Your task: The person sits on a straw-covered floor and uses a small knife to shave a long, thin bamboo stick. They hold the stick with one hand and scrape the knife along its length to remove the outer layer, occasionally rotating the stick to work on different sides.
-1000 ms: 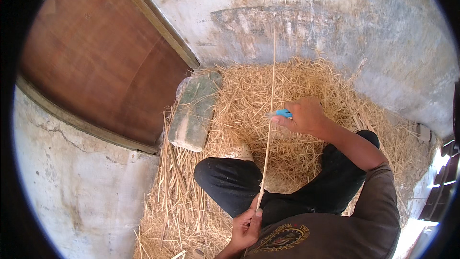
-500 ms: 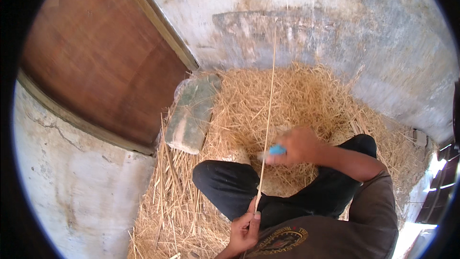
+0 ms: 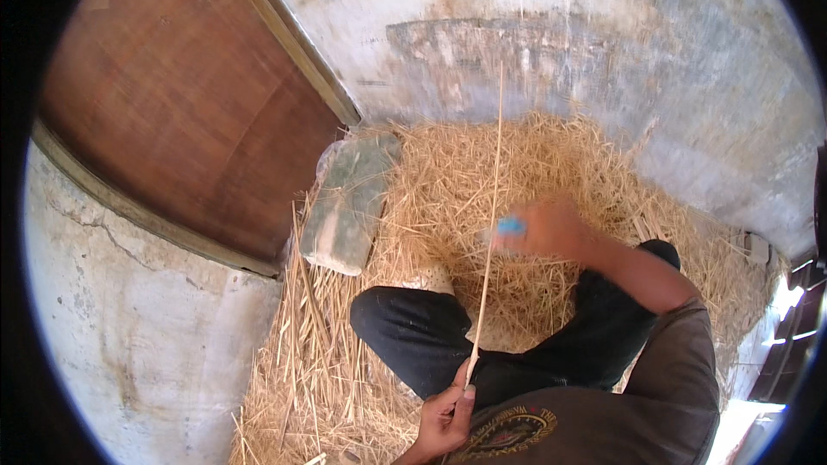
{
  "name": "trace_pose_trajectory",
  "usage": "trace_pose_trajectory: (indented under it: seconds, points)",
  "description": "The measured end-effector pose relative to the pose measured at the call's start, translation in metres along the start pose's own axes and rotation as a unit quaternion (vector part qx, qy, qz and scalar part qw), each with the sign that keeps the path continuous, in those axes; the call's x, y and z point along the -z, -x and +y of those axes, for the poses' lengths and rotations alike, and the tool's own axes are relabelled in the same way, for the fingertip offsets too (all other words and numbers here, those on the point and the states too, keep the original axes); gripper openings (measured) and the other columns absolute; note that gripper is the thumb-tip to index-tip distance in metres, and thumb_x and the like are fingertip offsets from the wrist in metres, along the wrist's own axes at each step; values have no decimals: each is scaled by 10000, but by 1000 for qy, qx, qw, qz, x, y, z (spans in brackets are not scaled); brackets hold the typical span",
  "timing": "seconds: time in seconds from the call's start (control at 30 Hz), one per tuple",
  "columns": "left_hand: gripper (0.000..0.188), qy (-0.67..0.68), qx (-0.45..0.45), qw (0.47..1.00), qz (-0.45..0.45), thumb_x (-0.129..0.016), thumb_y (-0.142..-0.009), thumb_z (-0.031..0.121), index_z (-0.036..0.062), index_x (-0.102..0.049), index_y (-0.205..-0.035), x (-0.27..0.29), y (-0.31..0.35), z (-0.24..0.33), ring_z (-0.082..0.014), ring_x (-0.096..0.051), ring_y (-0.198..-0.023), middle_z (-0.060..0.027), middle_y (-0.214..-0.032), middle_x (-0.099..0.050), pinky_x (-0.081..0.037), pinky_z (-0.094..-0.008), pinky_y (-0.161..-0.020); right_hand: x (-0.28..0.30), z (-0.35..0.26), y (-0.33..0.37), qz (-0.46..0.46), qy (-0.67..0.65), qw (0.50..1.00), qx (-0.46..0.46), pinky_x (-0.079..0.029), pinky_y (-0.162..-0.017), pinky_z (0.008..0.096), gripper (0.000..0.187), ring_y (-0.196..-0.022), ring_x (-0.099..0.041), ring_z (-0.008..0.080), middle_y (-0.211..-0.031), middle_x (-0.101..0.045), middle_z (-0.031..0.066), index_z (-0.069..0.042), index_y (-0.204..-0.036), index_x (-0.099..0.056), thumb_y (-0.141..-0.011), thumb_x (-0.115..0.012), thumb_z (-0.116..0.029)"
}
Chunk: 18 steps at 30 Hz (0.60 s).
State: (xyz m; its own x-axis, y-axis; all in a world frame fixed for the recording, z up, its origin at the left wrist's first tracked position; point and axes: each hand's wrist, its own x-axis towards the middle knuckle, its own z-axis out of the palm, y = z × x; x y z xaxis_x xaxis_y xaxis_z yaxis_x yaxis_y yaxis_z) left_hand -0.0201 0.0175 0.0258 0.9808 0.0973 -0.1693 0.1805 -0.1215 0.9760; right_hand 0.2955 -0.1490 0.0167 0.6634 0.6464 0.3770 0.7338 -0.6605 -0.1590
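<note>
Pale and already slim-looking, a stick (image 3: pixel 486 284) extends from the left hand (image 3: pixel 448 418) pinching it; the right hand (image 3: pixel 551 228) grips a blurred blue tool (image 3: pixel 510 226) alongside. Shavings (image 3: pixel 543 155) lie heaped; what's left, I can't tell.

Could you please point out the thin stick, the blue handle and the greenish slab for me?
Thin stick (image 3: pixel 495 194): head view, about midway along its length.
Blue handle (image 3: pixel 511 226): head view, on its visible, blurred part.
Greenish slab (image 3: pixel 351 205): head view, on its upper face.
</note>
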Motion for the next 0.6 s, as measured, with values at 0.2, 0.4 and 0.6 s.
trace_pose_trajectory:
  seconds: [0.2,0.4,0.6]
  points:
    - [369,-78,-99,992,14,-477,-986,151,-24,-475,-1310,-3,3,-20,-34,-367,-527,66,-598,-410,-314,-207,-505,6,7,-2,-40,-67,997,-12,-340,-376,377,710,-376,-474,233,-439,-467,62,-115,-555,-528,-805,-413,-770]
    - [322,-117,-55,991,18,-494,-980,139,-46,-540,-1240,-1,8,-12,-44,-363,-581,66,-642,-398,-293,-211,-517,12,11,-2,0,-31,999,41,-310,-353,368,721,-344,-411,208,-427,-432,39,-118,-547,-517,-804,-400,-781]
    - [193,-45,-58,997,27,-515,-969,126,-20,-607,-883,-11,16,-3,-45,-340,-563,70,-611,-384,-272,-225,-486,23,83,-34,64,36,996,-44,-360,-400,397,712,-360,-434,240,-427,-417,50,-103,-553,-518,-834,-392,-745]
